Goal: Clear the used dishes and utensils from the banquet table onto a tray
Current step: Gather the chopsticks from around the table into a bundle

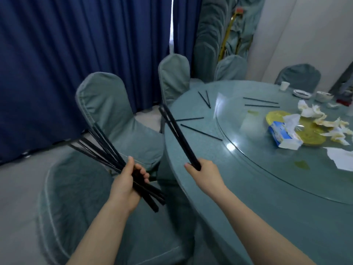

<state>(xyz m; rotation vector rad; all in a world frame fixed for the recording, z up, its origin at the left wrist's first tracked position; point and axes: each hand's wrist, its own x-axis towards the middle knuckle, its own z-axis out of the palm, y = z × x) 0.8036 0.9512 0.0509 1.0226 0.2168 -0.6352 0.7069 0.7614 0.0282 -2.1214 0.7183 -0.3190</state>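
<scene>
- Gripping a fanned bundle of black chopsticks [107,150], my left hand [125,185] has its fingers curled round the thick ends, off the round table's [238,197] edge and above a covered chair [80,197].
- My right hand [205,175] pinches a pair of chopsticks [178,136] by their butt ends; the thin, smooth sticks slant up and away right over the table's near rim.
- More loose chopsticks [200,131] lie flat on the table's teal cloth, between its rim and the glass turntable [248,131]; two further pairs lie farther round.
- On the turntable near the table's middle sit a torn-open tissue box [284,136], crumpled napkins [313,111] and yellow patches I cannot identify.
- At the table's far side stand a small white cup [285,86], a shallow dish [301,93] and a bowl [323,96]; their contents are too blurred to tell.
- Soft fabric-covered chairs [107,104] with rounded backs crowd close to the table's rim, with pleated blue curtains [76,44] behind them.
</scene>
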